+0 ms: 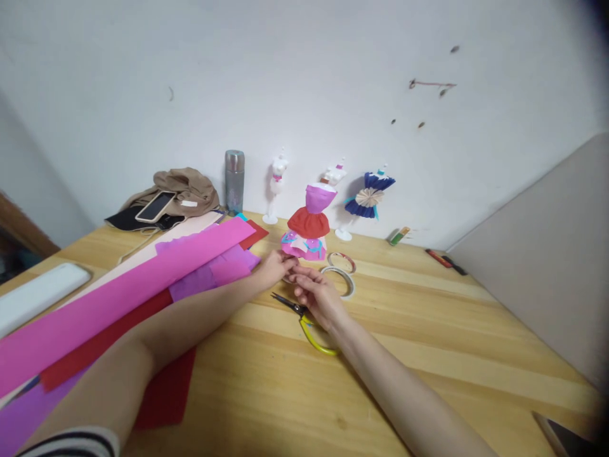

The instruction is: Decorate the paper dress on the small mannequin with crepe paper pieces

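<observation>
A small dress form in a paper dress (308, 223) stands in front of me, with a purple bodice, a red band and a pink-and-purple skirt trimmed in blue. Just below its hem, my left hand (275, 269) has its fingers closed near the stand's base. Close against it, my right hand (318, 293) is closed in a pinch. Whatever lies between the fingertips is too small or hidden to make out. Yellow-handled scissors (307, 324) lie under and beside my right hand. Two tape rolls, one white (351, 289) and one reddish (349, 259), lie to its right.
Pink, purple and red paper sheets (143, 285) cover the left side. Behind stand a grey flask (235, 183), a bare white dress form (278, 181) and one in navy (368, 195). A brown cloth (190, 187), phone (155, 207) and glue stick (399, 236) lie near the wall.
</observation>
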Demonstrator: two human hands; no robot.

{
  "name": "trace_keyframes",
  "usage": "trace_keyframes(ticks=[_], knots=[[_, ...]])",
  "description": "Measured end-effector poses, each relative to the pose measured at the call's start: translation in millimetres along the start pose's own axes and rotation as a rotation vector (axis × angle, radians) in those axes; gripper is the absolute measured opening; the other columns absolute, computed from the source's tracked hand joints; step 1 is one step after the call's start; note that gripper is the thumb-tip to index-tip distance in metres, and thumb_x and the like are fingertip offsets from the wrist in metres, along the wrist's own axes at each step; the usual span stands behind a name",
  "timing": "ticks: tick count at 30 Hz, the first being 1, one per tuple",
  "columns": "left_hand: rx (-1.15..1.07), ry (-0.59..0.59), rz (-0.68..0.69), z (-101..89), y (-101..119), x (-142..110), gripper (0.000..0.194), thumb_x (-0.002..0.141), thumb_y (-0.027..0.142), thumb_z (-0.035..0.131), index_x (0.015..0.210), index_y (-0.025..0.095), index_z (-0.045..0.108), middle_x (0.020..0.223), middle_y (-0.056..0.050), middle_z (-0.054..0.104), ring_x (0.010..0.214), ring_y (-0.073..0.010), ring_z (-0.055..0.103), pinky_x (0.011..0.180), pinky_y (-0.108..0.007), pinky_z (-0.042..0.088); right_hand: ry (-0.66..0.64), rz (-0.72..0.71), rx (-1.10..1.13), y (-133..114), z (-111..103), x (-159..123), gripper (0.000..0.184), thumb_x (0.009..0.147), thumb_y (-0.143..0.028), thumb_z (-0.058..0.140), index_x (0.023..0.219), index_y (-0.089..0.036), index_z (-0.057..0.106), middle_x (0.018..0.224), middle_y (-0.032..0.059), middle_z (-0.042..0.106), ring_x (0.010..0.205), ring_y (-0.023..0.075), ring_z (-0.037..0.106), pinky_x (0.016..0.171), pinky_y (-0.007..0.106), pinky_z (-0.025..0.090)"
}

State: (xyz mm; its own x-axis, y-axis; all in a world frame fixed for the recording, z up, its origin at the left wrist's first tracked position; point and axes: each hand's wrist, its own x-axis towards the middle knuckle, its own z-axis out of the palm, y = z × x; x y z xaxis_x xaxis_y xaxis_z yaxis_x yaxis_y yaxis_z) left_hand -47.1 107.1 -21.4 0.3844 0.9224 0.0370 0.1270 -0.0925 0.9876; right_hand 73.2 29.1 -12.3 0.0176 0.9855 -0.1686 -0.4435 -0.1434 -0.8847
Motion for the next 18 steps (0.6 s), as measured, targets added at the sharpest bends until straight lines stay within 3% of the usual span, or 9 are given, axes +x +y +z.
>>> trace_keyframes(ticks=[6,10,14,18], knots=[[-0.097,0.007,-0.065,-1.5,12.1,0.9,0.02,0.094,0.011,0.049,0.078,0.013,0.062,0.053,0.001,0.058,0.046,-0.0079,0.052,0.05,-0.019,0.041,0.013,-0.176,-0.156,-0.7,-3.0,3.0,0.033,0.057,-0.031,0.083,0.085,-0.017,0.072,0.069,0.0016,0.072,0.043,0.0077,0.054,0.036,0.017,0.036],[-0.081,0.057,-0.086,-6.8,18.1,27.2,0.018,0.093,0.012,0.055,0.077,0.011,0.064,0.05,0.001,0.056,0.043,-0.0072,0.049,0.049,-0.019,0.04,0.053,-0.252,-0.244,3.4,-6.7,10.9,0.027,0.058,-0.032,0.08,0.077,-0.018,0.068,0.058,-0.0034,0.065,0.04,0.0078,0.051,0.038,0.018,0.035],[-0.048,0.131,-0.115,-13.0,31.5,78.9,0.006,0.091,0.01,0.061,0.088,0.009,0.066,0.065,-0.001,0.062,0.048,-0.0055,0.051,0.05,-0.018,0.041,0.058,-0.296,-0.335,11.2,-11.0,17.6,0.021,0.06,-0.033,0.073,0.074,-0.018,0.068,0.049,-0.0054,0.06,0.038,0.0086,0.046,0.038,0.02,0.031],[-0.039,0.143,-0.156,-15.3,44.0,121.0,0.023,0.096,0.028,0.062,0.111,0.01,0.064,0.101,-0.008,0.068,0.082,-0.0147,0.066,0.072,-0.03,0.057,0.035,-0.326,-0.408,15.0,-14.2,17.8,0.018,0.063,-0.033,0.07,0.075,-0.02,0.07,0.051,-0.0042,0.06,0.041,0.0112,0.05,0.039,0.021,0.032]])
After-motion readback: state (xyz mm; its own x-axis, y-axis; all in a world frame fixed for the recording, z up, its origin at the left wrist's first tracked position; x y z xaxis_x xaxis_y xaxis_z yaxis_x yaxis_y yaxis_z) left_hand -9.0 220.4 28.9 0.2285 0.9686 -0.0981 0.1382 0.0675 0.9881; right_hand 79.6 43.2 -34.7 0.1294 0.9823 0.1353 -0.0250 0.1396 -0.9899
